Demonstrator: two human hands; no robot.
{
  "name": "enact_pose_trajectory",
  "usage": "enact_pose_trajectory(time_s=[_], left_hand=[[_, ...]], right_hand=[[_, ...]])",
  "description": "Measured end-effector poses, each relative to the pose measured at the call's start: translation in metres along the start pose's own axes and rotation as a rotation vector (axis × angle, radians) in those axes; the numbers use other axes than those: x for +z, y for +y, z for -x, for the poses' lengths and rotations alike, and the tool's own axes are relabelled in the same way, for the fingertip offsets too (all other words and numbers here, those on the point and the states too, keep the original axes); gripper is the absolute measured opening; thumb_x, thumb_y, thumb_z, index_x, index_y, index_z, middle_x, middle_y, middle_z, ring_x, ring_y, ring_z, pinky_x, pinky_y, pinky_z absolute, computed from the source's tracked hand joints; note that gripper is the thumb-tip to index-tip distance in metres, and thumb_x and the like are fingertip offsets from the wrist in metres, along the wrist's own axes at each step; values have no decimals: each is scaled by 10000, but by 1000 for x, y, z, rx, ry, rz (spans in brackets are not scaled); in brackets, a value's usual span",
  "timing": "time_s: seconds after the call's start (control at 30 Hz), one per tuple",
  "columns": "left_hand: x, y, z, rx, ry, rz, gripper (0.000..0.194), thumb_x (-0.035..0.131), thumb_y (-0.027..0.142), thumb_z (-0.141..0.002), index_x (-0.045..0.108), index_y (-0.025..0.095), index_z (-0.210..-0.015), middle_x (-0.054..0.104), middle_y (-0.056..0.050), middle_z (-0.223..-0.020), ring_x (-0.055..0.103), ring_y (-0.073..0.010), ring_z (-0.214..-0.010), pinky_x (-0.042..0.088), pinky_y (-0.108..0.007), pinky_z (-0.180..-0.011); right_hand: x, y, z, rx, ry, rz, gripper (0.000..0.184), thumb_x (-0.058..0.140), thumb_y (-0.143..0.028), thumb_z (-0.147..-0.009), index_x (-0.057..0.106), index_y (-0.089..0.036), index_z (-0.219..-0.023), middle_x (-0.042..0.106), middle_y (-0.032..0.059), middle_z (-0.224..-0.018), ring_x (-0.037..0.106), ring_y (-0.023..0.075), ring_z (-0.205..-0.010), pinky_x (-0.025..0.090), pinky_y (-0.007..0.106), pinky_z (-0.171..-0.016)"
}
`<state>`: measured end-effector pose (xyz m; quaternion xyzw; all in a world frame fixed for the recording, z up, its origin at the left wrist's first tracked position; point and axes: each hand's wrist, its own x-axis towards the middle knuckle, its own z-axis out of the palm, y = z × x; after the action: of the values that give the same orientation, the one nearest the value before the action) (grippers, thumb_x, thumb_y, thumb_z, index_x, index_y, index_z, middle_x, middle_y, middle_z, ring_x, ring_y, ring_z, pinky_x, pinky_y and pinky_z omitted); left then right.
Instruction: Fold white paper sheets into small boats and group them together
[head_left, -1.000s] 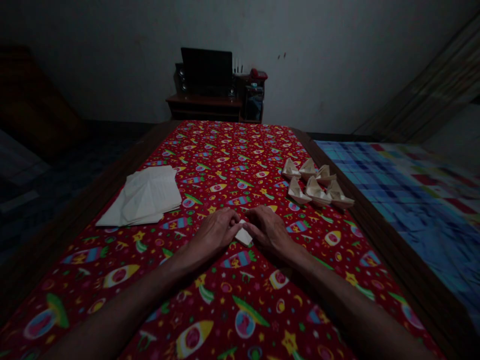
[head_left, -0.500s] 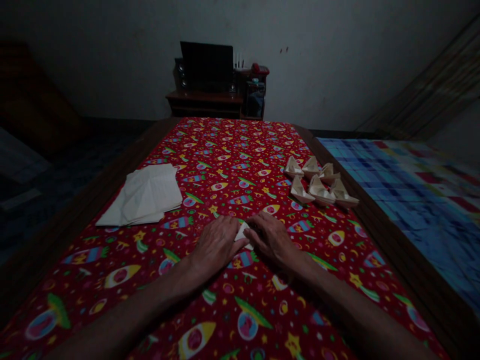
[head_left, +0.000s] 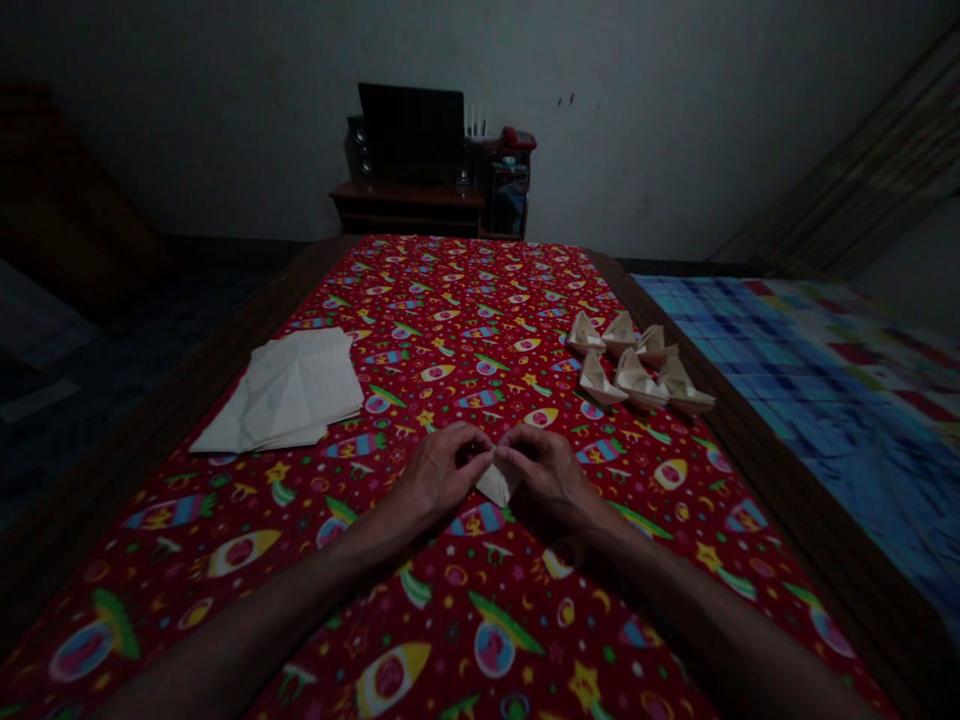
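A small folded piece of white paper sits between my two hands at the middle of the red patterned cloth. My left hand pinches its upper left edge with curled fingers. My right hand pinches the upper right edge the same way. The fingertips of both hands meet above the paper, which is lifted slightly off the cloth. Most of the paper is hidden by my fingers.
A stack of white paper sheets lies at the left. Several folded paper boats are grouped at the right near the table's wooden edge. A blue checked surface lies beyond it. A dark cabinet with a screen stands by the far wall.
My hands went from pressing flat on the paper to pinching it at the top and raising it a little. The view tilted down slightly after the first frame.
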<state>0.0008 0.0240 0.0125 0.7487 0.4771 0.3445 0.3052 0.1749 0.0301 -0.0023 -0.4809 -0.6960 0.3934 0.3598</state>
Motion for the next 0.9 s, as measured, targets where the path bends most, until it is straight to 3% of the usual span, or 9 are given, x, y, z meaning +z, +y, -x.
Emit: enact_pose_trajectory(time_s=[0.17, 0.53, 0.9], left_hand=[[-4, -1, -2, -144, -66, 86, 123, 559, 268, -754, 611, 156, -742, 598, 7, -674, 528, -114, -601, 404, -203, -546], [-8, -3, -3, -226, -183, 339, 165, 566, 320, -719, 572, 156, -719, 526, 32, -613, 469, -94, -553, 370, -185, -502], [-10, -5, -4, -190, -72, 291, 154, 560, 315, -749, 572, 161, -744, 568, 19, -676, 518, -108, -602, 412, -205, -559]], right_hand=[[-2, -2, -1, -13, -44, -51, 102, 567, -265, -786, 589, -178, -739, 578, -9, -677, 523, 121, -627, 394, 218, -562], [-2, -5, 0, -63, -130, -96, 164, 504, -330, -845, 526, -183, -774, 512, -25, -676, 466, 106, -621, 358, 207, -550], [1, -2, -1, -91, 11, -102, 191, 456, -346, -870, 480, -195, -756, 457, -30, -658, 421, 108, -594, 337, 222, -537]])
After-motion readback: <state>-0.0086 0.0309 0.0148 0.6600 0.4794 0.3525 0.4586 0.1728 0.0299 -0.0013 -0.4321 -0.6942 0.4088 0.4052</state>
